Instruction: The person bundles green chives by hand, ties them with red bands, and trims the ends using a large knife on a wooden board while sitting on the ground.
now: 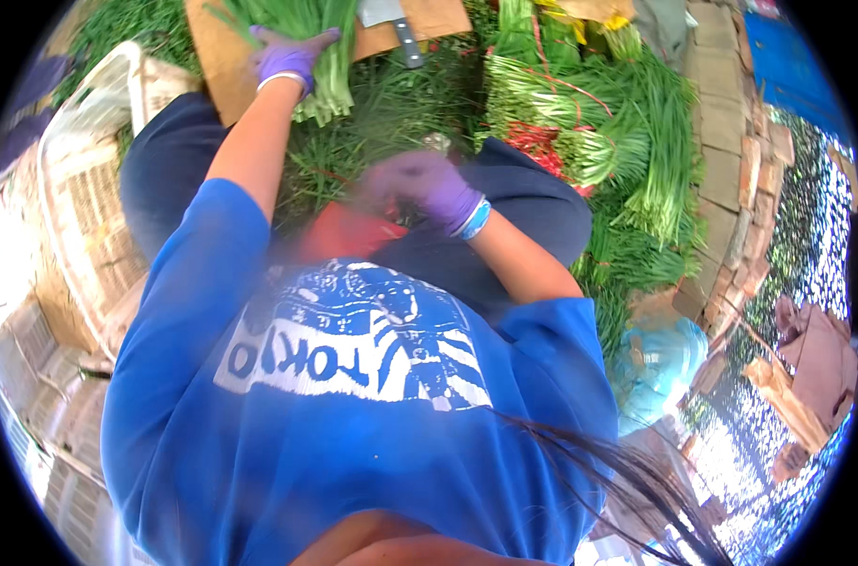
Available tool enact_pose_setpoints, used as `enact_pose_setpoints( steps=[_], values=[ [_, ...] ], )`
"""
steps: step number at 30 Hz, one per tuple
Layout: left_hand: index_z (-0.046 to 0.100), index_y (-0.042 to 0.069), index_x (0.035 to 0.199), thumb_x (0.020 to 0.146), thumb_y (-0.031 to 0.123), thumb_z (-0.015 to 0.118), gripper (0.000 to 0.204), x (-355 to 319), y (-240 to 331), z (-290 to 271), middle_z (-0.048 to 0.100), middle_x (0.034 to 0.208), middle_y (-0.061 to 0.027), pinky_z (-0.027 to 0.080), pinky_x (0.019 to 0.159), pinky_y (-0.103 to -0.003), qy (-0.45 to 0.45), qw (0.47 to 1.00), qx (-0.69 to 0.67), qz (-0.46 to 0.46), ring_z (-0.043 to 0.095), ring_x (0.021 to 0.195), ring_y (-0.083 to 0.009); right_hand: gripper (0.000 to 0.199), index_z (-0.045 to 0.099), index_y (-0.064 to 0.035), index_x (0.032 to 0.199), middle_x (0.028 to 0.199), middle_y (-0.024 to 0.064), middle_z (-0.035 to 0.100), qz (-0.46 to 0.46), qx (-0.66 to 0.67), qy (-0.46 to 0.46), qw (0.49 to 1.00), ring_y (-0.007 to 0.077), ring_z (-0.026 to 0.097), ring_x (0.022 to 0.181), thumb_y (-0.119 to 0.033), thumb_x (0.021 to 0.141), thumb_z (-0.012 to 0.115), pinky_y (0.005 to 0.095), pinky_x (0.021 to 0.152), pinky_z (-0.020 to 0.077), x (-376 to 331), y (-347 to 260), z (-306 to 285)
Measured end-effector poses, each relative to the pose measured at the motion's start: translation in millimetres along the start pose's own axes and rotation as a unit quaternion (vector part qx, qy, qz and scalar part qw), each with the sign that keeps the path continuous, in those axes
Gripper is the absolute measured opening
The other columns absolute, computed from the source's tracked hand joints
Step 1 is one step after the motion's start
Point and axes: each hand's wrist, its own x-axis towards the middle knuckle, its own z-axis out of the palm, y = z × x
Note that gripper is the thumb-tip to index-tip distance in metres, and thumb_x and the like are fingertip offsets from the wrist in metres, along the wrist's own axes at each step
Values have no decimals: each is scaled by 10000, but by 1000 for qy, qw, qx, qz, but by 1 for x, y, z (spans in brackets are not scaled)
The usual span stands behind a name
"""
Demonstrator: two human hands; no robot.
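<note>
My left hand, in a purple glove, spans a bunch of long green chives and holds it against a brown board, thumb and a finger spread. The pale cut ends of the bunch point toward me, past the board's near edge. Over my lap, my right hand, also purple-gloved, is smeared by motion, so its fingers cannot be read. Just below it is a blurred red thing whose kind I cannot make out. A knife with a wide blade and black handle lies on the board's right part.
Tied bunches of chives are stacked at the right, with red ties among them. Loose green leaves cover the ground ahead. A pale plastic crate stands at the left. Bricks edge the right side, near a light-blue bag.
</note>
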Motion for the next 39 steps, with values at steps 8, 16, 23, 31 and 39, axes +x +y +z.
enact_pose_setpoints(
  steps=[8, 16, 23, 31, 39],
  values=[
    [7, 3, 1352, 502, 661, 680, 1268, -2, -21, -22, 149, 1350, -307, 271, 986, -465, 2, 992, -83, 99, 246, 1234, -418, 235, 608, 23, 923, 779, 34, 602, 63, 138, 120, 981, 94, 553, 703, -153, 771, 642, 221, 667, 441, 5, 24, 0],
    [550, -4, 1084, 724, 471, 628, 601, -75, -40, -69, 573, 1051, -135, 391, 878, -275, -249, 895, -177, 326, 524, 992, -183, 248, 613, 25, 921, 797, 38, 608, 5, 87, 139, 986, 98, 546, 713, -159, 759, 651, 220, 674, 423, -4, 14, 19],
    [625, 14, 940, 731, 242, 653, 311, -130, -71, -69, 627, 805, -62, 451, 695, -267, -391, 847, 10, 360, 572, 738, -129, 281, 627, -2, 924, 740, 57, 624, 6, -294, 168, 941, 106, 552, 655, -163, 698, 667, 247, 610, 434, 1, 15, 39],
    [572, 2, 1043, 719, 77, 624, 337, -127, -81, -59, 628, 806, -43, 454, 612, -234, -504, 800, -262, 194, 571, 666, -99, 551, 486, -50, 1157, 767, 135, 621, -58, -419, 225, 878, 259, 608, 675, -217, 666, 669, 322, 631, 460, 0, 11, 61],
    [619, 25, 923, 650, 125, 670, 295, -38, -98, -115, 612, 711, -87, 476, 631, -271, -252, 839, 210, 434, 597, 660, -167, 230, 607, -4, 928, 547, -22, 447, 252, -145, -74, 954, 66, 382, 460, -188, 841, 499, 207, 418, 330, 11, 31, -28]
  ],
)
